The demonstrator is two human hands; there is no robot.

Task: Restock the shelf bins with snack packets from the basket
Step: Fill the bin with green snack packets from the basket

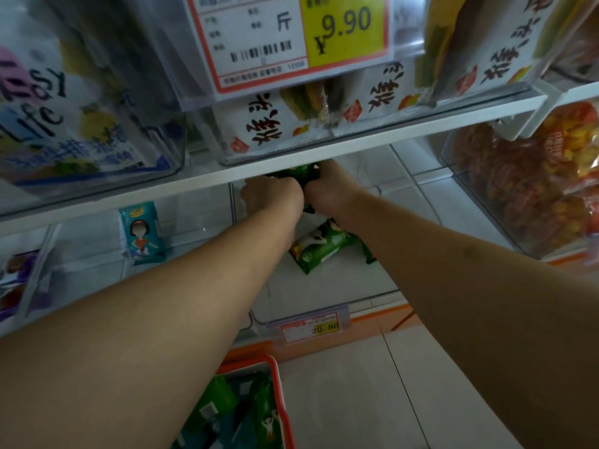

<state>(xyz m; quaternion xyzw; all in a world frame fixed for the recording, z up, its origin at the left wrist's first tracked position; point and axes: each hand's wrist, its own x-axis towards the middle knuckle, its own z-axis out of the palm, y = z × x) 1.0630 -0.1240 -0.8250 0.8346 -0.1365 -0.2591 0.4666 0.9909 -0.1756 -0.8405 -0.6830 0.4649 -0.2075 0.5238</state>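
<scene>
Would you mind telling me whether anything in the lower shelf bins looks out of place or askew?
One thing stands out mildly: a single teal packet stands alone in the bin left of the one being filled, with nothing beside it. The loose green packet lies flat and skewed on the middle bin's floor. Nothing looks spilled or torn.

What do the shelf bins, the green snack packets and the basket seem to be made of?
Shelf bin: clear rigid plastic, probably acrylic; the floor tiles show through its walls.
Green snack packet: glossy printed film, likely plastic foil; it shines and has crimped ends.
Basket: smooth moulded plastic by its look, with an orange-red rim.
</scene>
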